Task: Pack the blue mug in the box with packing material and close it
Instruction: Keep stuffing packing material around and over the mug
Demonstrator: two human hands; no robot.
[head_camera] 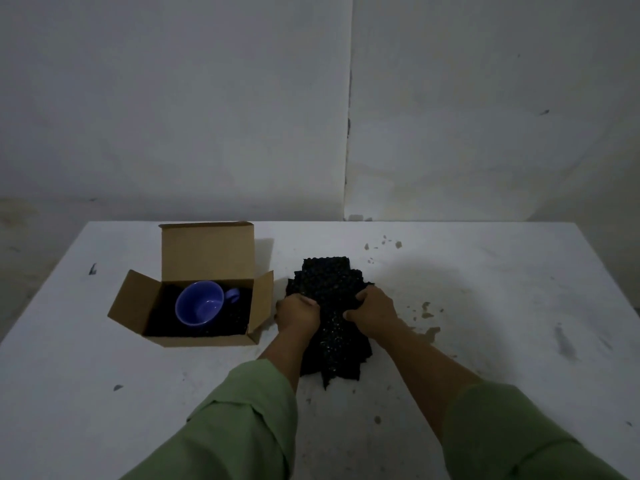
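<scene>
The blue mug [200, 303] stands upright inside the open cardboard box [135, 306], its handle pointing right, on a dark lining. The box lid and side flaps stand open. To the right of the box lies a sheet of black bubble-wrap packing material [329, 282] on the table. My left hand [298, 313] grips the sheet's left edge, and my right hand [374, 308] grips its right side. Both hands bunch the sheet between them; its near end trails toward me between my forearms.
The white table [502, 306] is scuffed, with chipped spots right of the packing material. A grey wall rises behind the table's far edge. My green sleeves fill the lower part of the view.
</scene>
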